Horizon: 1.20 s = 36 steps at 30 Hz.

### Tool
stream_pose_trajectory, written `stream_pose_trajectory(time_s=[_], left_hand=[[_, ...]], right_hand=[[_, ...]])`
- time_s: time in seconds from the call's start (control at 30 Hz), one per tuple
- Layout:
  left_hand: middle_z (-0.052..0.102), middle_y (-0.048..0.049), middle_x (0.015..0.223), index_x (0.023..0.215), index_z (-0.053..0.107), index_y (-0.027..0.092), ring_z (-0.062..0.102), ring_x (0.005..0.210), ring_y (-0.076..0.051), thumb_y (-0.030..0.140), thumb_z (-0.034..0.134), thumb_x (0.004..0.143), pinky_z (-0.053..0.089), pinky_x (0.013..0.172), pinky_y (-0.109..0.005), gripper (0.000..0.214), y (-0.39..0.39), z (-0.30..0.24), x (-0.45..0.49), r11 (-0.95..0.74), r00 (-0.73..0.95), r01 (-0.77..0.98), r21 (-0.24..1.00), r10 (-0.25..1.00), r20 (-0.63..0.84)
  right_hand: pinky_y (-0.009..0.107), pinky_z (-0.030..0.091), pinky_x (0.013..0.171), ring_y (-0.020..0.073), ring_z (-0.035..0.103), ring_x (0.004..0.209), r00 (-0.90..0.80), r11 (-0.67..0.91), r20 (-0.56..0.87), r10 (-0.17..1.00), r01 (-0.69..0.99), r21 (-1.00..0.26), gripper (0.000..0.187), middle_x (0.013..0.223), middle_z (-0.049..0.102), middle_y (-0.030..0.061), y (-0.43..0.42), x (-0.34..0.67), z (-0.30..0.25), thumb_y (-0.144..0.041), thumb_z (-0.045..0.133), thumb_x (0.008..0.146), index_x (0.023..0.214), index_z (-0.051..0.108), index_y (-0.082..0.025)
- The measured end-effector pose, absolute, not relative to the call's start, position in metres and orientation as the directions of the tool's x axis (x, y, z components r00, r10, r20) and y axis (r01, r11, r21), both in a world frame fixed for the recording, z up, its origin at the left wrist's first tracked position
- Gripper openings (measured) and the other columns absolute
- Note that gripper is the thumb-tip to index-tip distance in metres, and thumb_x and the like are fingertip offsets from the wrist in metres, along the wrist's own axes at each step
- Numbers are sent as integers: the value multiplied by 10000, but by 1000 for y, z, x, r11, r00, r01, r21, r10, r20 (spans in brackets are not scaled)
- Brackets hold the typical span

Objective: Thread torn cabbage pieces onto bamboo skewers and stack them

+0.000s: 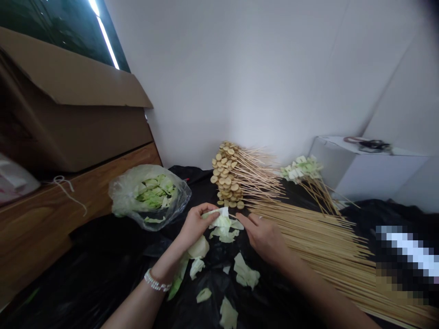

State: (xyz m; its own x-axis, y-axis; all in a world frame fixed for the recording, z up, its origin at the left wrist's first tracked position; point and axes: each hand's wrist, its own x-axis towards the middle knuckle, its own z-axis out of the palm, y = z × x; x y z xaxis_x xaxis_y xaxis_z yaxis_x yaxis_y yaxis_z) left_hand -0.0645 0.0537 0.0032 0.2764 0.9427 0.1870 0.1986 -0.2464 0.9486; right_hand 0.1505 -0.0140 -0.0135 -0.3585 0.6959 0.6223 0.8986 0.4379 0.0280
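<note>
Between finger and thumb, my left hand [197,225] pinches a pale green cabbage leaf piece [222,219]. My right hand [264,233] is closed on a thin wooden skewer [233,216], whose tip end reaches the leaf; whether it has pierced through is hidden. Loose cabbage pieces [246,272] lie below both hands on black plastic sheeting [192,304]. To the left, a clear plastic bag [120,192] holds more torn cabbage [156,192]. Many bare skewers [308,233] are spread out beside and under my right forearm.
Behind my hands stands a stack of skewered round pale slices [226,176]. Skewered cabbage [302,168] leans near a white box [360,169] at the right, with a dark cable on top. A big cardboard box [85,128] rests on a wooden surface [92,187] at left.
</note>
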Motion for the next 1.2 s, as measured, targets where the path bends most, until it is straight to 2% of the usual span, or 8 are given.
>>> stream_pose_trajectory(time_s=[0.2,0.47,0.7,1.0,1.13,1.2], left_hand=[[684,-40,752,820,689,123,570,640,-134,364,742,703,418,582,-214,273,50,5,-60,-266,231,180,947,947,222],[684,-37,724,796,691,124,574,626,-136,331,752,694,431,586,-215,238,43,5,-53,-256,267,144,956,940,212],[712,-45,763,790,724,141,609,680,-158,290,738,706,448,636,-226,172,43,-1,-51,-324,267,241,915,928,258],[729,-47,795,817,732,154,633,708,-172,301,729,727,459,653,-240,173,42,-6,-50,-349,335,271,897,908,251],[725,-45,798,817,733,159,629,734,-172,313,730,738,464,693,-247,173,39,-7,-46,-381,408,275,883,878,252],[710,-34,788,851,712,160,615,710,-158,314,752,718,458,662,-236,207,39,-7,-46,-364,376,242,900,890,259]], right_hand=[[283,325,591,157,550,691,-386,450,660,644,889,81,304,807,629,34,-15,149,-17,-149,487,910,1177,630,-176],[292,281,571,155,531,667,-340,399,655,675,915,63,262,789,623,26,-16,146,-20,-146,535,892,1127,642,-190],[298,282,570,174,545,696,-352,360,604,715,926,114,229,783,623,33,-17,142,-24,-150,576,878,1097,639,-182],[293,314,580,175,568,701,-349,353,548,760,930,103,234,830,637,33,-20,137,-28,-87,555,864,1071,624,-171],[285,312,575,169,570,686,-341,365,533,774,929,64,214,804,630,26,-20,135,-29,-73,527,870,1017,630,-188],[285,315,573,168,571,680,-324,366,534,781,930,29,196,794,625,23,-20,135,-28,-81,516,876,984,634,-193]])
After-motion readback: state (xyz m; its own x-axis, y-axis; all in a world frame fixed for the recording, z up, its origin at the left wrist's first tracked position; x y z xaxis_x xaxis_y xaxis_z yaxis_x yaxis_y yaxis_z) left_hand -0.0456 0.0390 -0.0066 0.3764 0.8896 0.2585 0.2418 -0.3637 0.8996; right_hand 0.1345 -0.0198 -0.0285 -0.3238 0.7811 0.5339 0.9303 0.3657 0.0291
